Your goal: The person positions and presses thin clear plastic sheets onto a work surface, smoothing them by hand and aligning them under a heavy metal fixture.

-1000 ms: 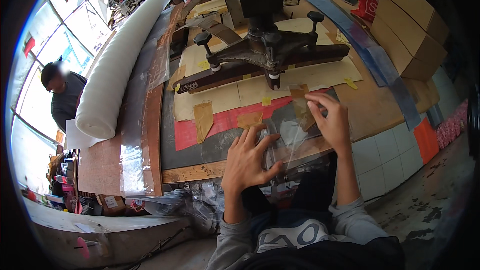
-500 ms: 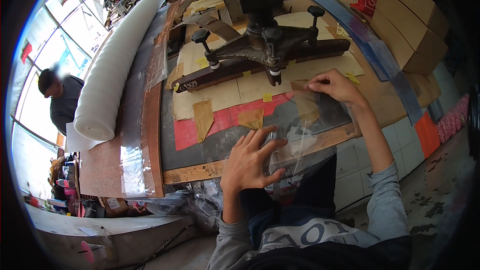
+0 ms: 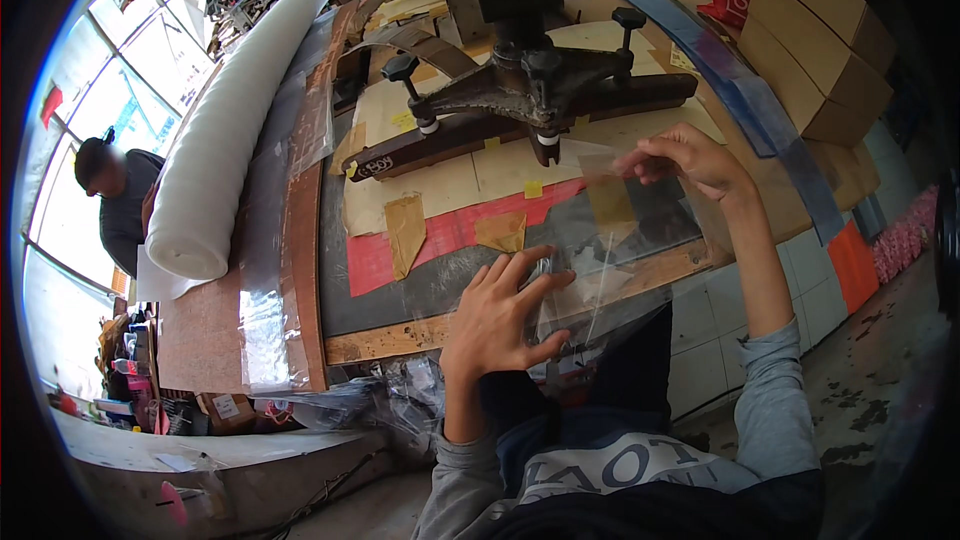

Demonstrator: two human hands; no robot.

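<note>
A clear plastic sheet (image 3: 600, 285) lies over the front edge of the worktable, mostly seen by its glints and creases. My left hand (image 3: 500, 315) rests on or just above it at the wooden edge, fingers spread. Farther right, my right hand (image 3: 685, 162) is raised over the table with bent fingers, slightly blurred, closed at the sheet's far edge. Under the sheet are a dark mat (image 3: 390, 308), a red strip (image 3: 372, 265) and pieces of brown tape (image 3: 405, 238). Beyond them stands a black metal press head (image 3: 540, 90) with a long bar (image 3: 450, 145) beneath.
A thick white foam roll (image 3: 235, 130) lies along the left side, with a person (image 3: 120, 190) beyond it. Cardboard boxes (image 3: 815, 50) and a blue plastic strip (image 3: 740, 90) line the right side. A pale board (image 3: 440, 190) lies beneath the bar.
My right hand has turned and shifted slightly up and right, and the sheet's far edge shows raised beside it. My left hand has stayed in place. The person at left has moved slightly.
</note>
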